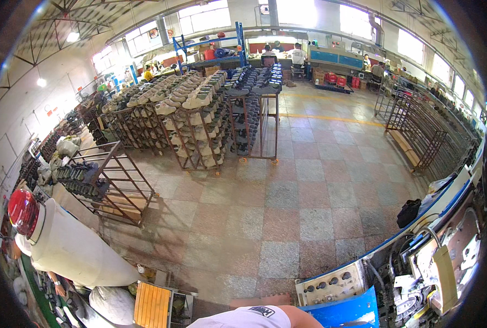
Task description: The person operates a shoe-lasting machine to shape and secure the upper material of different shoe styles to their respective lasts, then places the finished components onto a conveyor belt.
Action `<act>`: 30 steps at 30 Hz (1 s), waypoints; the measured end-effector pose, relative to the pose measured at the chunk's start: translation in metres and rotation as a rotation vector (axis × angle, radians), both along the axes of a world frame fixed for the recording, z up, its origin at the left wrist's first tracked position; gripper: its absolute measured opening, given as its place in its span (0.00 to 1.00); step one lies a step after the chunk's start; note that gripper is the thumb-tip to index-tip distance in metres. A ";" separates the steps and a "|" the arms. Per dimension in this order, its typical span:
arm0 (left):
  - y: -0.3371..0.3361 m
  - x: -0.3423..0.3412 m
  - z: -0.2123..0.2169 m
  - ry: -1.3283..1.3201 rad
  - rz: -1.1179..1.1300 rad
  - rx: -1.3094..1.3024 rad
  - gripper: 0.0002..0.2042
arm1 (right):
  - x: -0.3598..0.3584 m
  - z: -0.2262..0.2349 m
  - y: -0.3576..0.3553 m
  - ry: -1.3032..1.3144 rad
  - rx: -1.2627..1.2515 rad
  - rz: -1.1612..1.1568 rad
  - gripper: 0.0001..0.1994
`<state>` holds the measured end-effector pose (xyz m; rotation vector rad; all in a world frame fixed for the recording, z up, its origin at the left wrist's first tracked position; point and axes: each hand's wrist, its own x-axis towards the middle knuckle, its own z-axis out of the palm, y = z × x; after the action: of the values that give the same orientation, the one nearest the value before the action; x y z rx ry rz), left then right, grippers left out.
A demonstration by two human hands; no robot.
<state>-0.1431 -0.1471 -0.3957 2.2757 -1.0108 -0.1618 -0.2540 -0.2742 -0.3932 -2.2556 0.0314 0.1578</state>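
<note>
Neither of my hands shows in this view. At the lower edge is a white sleeve with a dark emblem, and a bare upper arm beside it. Near the arm, to the right, lie a blue panel and a pale control box with several dark knobs. On the left, a slatted orange wooden board is next to a pale cloth-like bundle. A hand with a wristband, apparently another person's, shows below a large white cylinder with a red cap.
Metal racks packed with shoes stand across the tiled floor. A smaller rack is at left, more racks at right. Machinery borders the lower right. Seated people work at the far benches.
</note>
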 end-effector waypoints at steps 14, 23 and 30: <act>0.014 -0.005 0.034 0.047 -0.051 -0.003 0.17 | -0.003 -0.021 -0.014 0.023 0.012 -0.027 0.36; 0.012 -0.007 0.012 -0.081 0.057 -0.128 0.14 | -0.006 0.025 0.024 -0.010 0.023 -0.063 0.34; 0.004 -0.007 0.009 -0.081 0.061 -0.080 0.11 | -0.004 0.035 0.019 -0.085 -0.096 0.041 0.33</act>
<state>-0.1504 -0.1429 -0.3862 2.2528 -0.9705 -0.0037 -0.2577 -0.2553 -0.3585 -2.3574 -0.0540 0.0839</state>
